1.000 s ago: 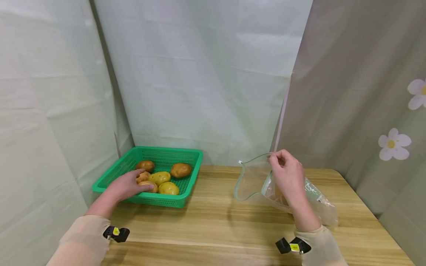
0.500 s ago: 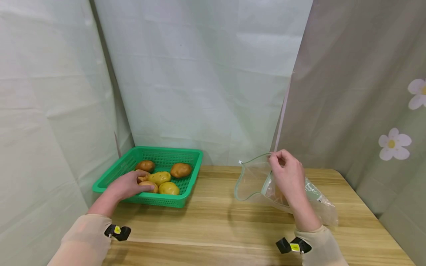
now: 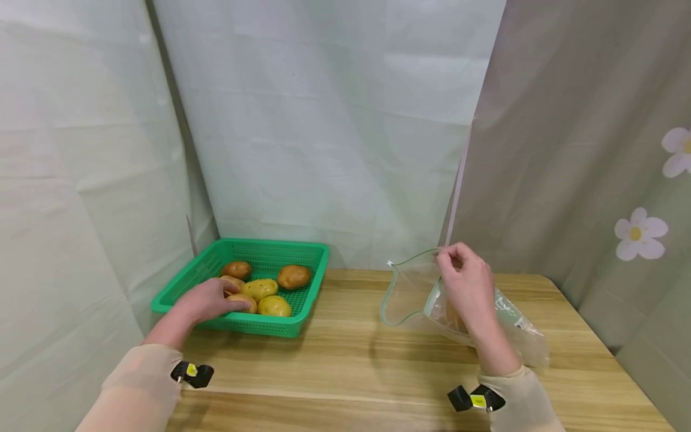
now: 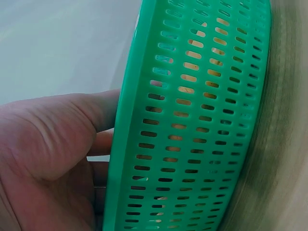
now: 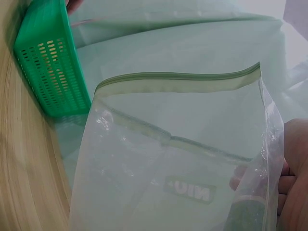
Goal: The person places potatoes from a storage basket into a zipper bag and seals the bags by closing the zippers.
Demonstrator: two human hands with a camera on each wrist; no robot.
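Our left hand (image 3: 207, 302) reaches over the near rim of the green basket (image 3: 291, 327), its fingers (image 3: 237, 304) stretched out and lying on a potato (image 3: 244, 299) at the front left of the pile; whether they have closed round it we cannot tell, since the hand covers most of that potato. From the left wrist view we see only the palm (image 4: 43, 154) against the slotted basket wall (image 4: 192, 125). Four more potatoes (image 3: 274, 306) lie just beside it in the basket, two yellow ones touching in the middle and two browner ones further back.

Our right hand (image 3: 466, 282) pinches the upper rim of a clear zip bag (image 3: 405, 294), fingers (image 3: 445, 261) curled on the green seal strip, so the mouth gapes toward the basket. The bag's lower part rests on the wooden bench (image 3: 351, 366), well apart from the basket. Pale sheets hang behind, and a flowered curtain (image 3: 594, 180) hangs on the right.
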